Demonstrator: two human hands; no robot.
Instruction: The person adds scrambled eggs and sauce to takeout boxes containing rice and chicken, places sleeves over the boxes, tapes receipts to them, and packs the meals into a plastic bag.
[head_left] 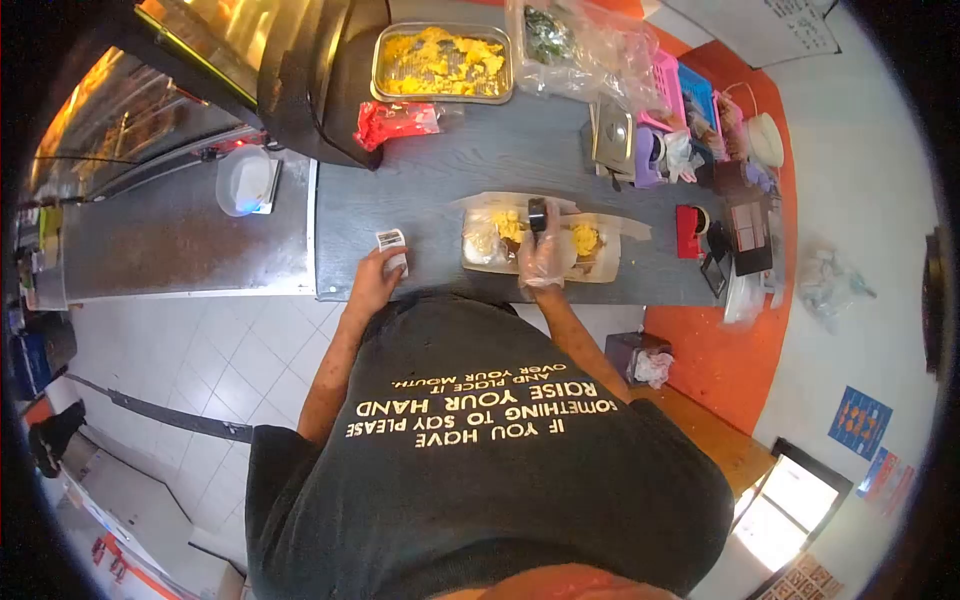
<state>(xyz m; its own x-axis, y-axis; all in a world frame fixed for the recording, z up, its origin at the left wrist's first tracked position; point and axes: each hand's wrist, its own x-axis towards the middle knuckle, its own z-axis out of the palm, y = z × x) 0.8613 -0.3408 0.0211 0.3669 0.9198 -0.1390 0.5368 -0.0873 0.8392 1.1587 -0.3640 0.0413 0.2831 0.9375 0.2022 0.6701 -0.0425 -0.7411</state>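
1. I look down through the head camera at a dark grey counter (420,180), where both of the wearer's hands are at work near its close edge.
2. The right hand (541,258), in a clear plastic glove, has its fingers wrapped round a black cylinder (538,214). I cannot tell what the cylinder is.
3. That hand and the cylinder are above the middle of an open paper food box (598,273), which lies on the counter in front of the wearer.
4. In the box I make out yellow food (586,239) on both sides of the hand, and a pale mass (482,243) at the left end.
5. The bare left hand (376,277) has its fingers close together on a small printed card (392,241), well apart from the box. I cannot tell whether they pinch it or just rest there.
6. Farther back I see a metal tray (445,99) of more yellow food, with a red packet (395,123) just in front of it.
7. To the back right, a clear plastic bag (612,55) lies beside a pink basket (665,88) and a blue basket (698,95).
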